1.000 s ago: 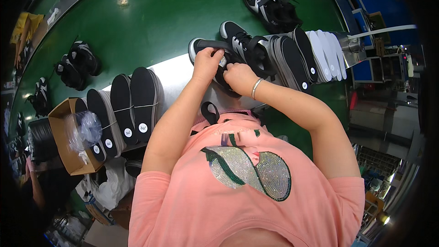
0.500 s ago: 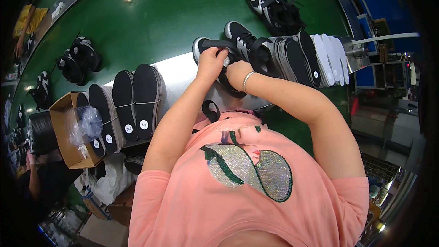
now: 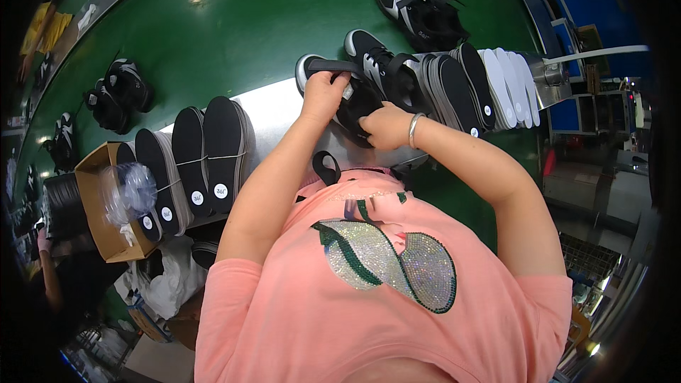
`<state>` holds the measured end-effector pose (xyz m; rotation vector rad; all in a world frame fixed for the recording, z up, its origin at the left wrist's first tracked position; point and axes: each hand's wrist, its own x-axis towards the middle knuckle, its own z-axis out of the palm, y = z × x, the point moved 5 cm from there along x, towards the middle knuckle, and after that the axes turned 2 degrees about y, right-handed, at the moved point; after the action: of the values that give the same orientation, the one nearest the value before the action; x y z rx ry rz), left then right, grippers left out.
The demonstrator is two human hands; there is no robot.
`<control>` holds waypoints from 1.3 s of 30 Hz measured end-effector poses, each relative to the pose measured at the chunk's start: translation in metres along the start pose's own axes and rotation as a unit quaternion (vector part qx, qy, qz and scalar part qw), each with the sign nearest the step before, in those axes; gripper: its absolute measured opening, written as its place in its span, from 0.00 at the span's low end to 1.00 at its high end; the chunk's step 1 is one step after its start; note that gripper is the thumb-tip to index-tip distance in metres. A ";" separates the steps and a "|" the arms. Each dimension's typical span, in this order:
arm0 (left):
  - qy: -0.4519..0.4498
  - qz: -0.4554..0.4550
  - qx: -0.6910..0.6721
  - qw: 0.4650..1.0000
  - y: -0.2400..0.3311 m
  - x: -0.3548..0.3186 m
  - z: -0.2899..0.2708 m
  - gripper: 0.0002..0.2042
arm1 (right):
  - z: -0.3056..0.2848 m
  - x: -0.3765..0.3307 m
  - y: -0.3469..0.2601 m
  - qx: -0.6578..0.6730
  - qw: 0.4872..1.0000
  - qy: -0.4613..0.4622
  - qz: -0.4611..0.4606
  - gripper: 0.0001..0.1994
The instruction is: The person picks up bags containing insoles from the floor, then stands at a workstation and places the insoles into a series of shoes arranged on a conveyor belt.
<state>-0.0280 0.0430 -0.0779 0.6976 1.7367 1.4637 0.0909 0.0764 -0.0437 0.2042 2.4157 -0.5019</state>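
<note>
A black sneaker (image 3: 363, 105) with a silver toe lies in front of me on the metal ledge, its toe pointing away. My left hand (image 3: 324, 96) is closed on the sneaker's raised black tongue or strap near the toe end. A small pale patch shows inside the opening beside those fingers. Toward the heel, my right hand (image 3: 389, 126) is closed at the collar's right side, fingertips bent against the edge. What its fingers grip is partly hidden. Close on the right lies a second black sneaker (image 3: 381, 59), which neither hand holds.
Bundled black insoles (image 3: 225, 145) stand left on the metal ledge (image 3: 273, 110), beside a cardboard box (image 3: 92, 198) with clear plastic. More black insoles (image 3: 450, 89) and white insoles (image 3: 505, 89) stand right. Sneaker pairs (image 3: 420, 18) rest on the green surface (image 3: 284, 14). Other people work at far left.
My right hand has drawn back from beside the left hand to the sneaker's heel end, moving right and nearer me. My left hand keeps its hold. The view has shifted slightly.
</note>
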 end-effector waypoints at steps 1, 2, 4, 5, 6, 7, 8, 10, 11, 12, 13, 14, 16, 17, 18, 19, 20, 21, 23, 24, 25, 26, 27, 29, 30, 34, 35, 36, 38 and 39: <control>-0.007 -0.003 -0.020 1.000 -0.001 0.000 -0.001 0.12 | -0.003 0.001 0.002 0.040 0.999 0.011 -0.006 0.14; -0.008 -0.032 -0.057 0.998 -0.003 -0.001 -0.001 0.10 | -0.005 0.006 0.011 0.274 0.961 0.039 0.005 0.18; -0.005 -0.024 -0.086 0.996 0.002 -0.007 -0.002 0.09 | -0.007 0.008 0.024 0.592 0.792 0.138 0.053 0.16; -0.003 -0.025 -0.097 0.995 0.004 -0.010 -0.003 0.08 | -0.002 0.009 0.027 0.701 0.691 0.149 0.096 0.15; -0.007 -0.027 -0.092 0.995 0.006 -0.010 -0.004 0.06 | -0.004 0.009 0.021 0.685 0.697 0.170 0.128 0.11; 0.000 -0.021 -0.090 0.996 0.005 -0.008 -0.004 0.06 | -0.002 0.013 0.022 0.684 0.696 0.177 0.130 0.11; 0.005 -0.013 -0.087 0.996 0.006 -0.007 -0.006 0.07 | 0.000 0.017 0.024 0.682 0.695 0.186 0.132 0.11; 0.018 -0.026 -0.108 0.994 0.009 -0.006 -0.007 0.06 | -0.002 0.016 0.023 0.701 0.677 0.191 0.117 0.09; 0.037 -0.022 -0.114 0.993 0.010 -0.005 -0.011 0.06 | -0.007 0.014 0.019 0.735 0.649 0.186 0.061 0.08; 0.056 -0.018 -0.120 0.991 0.011 -0.003 -0.016 0.06 | -0.012 0.010 0.018 0.765 0.618 0.179 0.003 0.08; 0.075 -0.013 -0.126 0.989 0.012 0.000 -0.022 0.06 | -0.017 0.005 0.018 0.791 0.584 0.171 -0.054 0.07; 0.092 0.016 -0.079 0.993 0.015 0.003 -0.033 0.07 | -0.016 -0.001 0.018 0.820 0.541 0.140 -0.123 0.06; 0.042 0.008 -0.091 0.995 0.010 0.001 -0.039 0.13 | -0.015 -0.014 0.025 0.804 0.558 0.190 -0.073 0.06; 0.028 0.010 -0.066 0.997 0.011 -0.005 -0.040 0.16 | -0.011 -0.018 0.025 0.798 0.563 0.207 -0.055 0.06; 0.129 0.141 0.070 0.979 0.033 -0.023 -0.047 0.19 | -0.015 -0.028 0.021 0.716 0.649 0.258 -0.005 0.06; 0.221 0.260 0.215 0.915 0.062 -0.049 -0.042 0.23 | -0.021 -0.040 0.016 0.622 0.722 0.302 0.037 0.07; 0.224 0.307 0.179 0.908 0.086 -0.069 -0.042 0.24 | -0.023 -0.049 0.009 0.593 0.738 0.320 0.029 0.07; 0.224 0.336 0.170 0.899 0.102 -0.084 -0.046 0.24 | -0.025 -0.053 -0.001 0.563 0.755 0.336 0.025 0.07; 0.160 0.335 0.114 0.922 0.105 -0.106 -0.043 0.24 | -0.026 -0.059 -0.024 0.522 0.780 0.345 0.011 0.06; 0.043 0.247 0.051 0.967 0.104 -0.111 -0.040 0.17 | -0.027 -0.061 -0.036 0.524 0.781 0.340 -0.001 0.06; -0.043 0.176 -0.039 0.983 0.090 -0.118 -0.035 0.10 | -0.027 -0.063 -0.046 0.522 0.783 0.337 -0.013 0.06; 0.008 0.196 -0.012 0.980 0.087 -0.129 -0.045 0.07 | -0.027 -0.062 -0.055 0.509 0.799 0.312 -0.065 0.05; 0.051 0.219 0.017 0.974 0.087 -0.136 -0.052 0.06 | -0.029 -0.062 -0.053 0.397 0.863 0.284 -0.133 0.06; 0.089 0.105 -0.043 0.990 0.079 -0.154 -0.080 0.05 | -0.028 -0.064 -0.047 0.373 0.871 0.314 -0.065 0.07; 0.087 -0.004 -0.096 0.992 0.078 -0.165 -0.100 0.05 | -0.028 -0.064 -0.035 0.342 0.877 0.337 -0.025 0.09; 0.467 0.141 0.093 0.868 0.080 -0.222 -0.211 0.06 | -0.023 -0.072 0.021 0.105 0.905 0.412 0.011 0.10; 0.556 0.163 0.147 0.802 0.081 -0.238 -0.238 0.06 | -0.019 -0.073 0.027 0.066 0.909 0.411 0.018 0.11; 0.606 0.176 0.161 0.759 0.081 -0.251 -0.261 0.06 | -0.016 -0.074 0.030 0.027 0.912 0.409 0.024 0.11; 0.644 0.170 0.216 0.714 0.076 -0.268 -0.307 0.08 | -0.008 -0.070 0.032 -0.020 0.928 0.370 0.035 0.14; 0.635 0.148 0.256 0.714 0.068 -0.273 -0.324 0.10 | -0.005 -0.069 0.029 -0.053 0.932 0.356 0.033 0.14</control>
<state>-0.1404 -0.3463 0.0645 0.1109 3.3046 1.8507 0.1491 0.1035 -0.0051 0.4883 3.1174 -0.2904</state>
